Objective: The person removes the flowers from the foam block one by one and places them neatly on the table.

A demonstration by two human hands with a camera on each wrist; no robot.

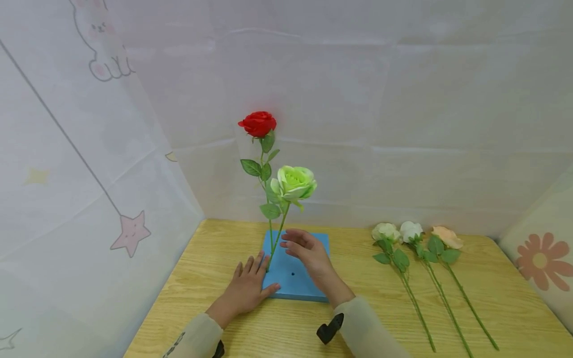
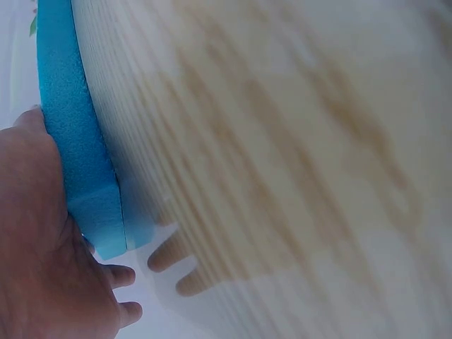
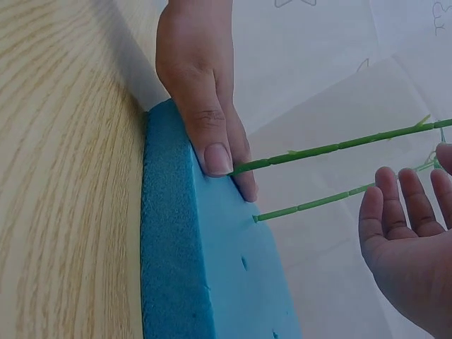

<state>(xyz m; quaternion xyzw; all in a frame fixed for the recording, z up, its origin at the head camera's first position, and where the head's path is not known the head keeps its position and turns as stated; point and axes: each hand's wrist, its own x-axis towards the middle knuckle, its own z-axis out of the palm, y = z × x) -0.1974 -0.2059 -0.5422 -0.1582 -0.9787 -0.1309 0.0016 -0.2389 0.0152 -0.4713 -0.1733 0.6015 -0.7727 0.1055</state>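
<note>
A blue foam block (image 1: 305, 288) lies on the table, with a red artificial rose (image 1: 258, 124) and a light green one (image 1: 294, 183) standing in it. The green rose leans to the right, in front of the red one. My left hand (image 1: 246, 291) rests on the block's left edge, fingers straight, its thumb at the front edge beside the green rose's stem. Above the block, my right hand (image 1: 311, 256) is held beside the stems with fingers loosely bent and nothing gripped. In the right wrist view, its fingers (image 3: 385, 194) are apart from the nearer stem (image 3: 332, 147).
To the right on the wooden table (image 1: 358, 298) lie three more roses: a cream one (image 1: 386, 232), a white one (image 1: 410, 230) and a peach one (image 1: 447, 237), stems toward the front. Small holes (image 3: 244, 263) show in the block. A pale backdrop (image 1: 340, 124) hangs behind.
</note>
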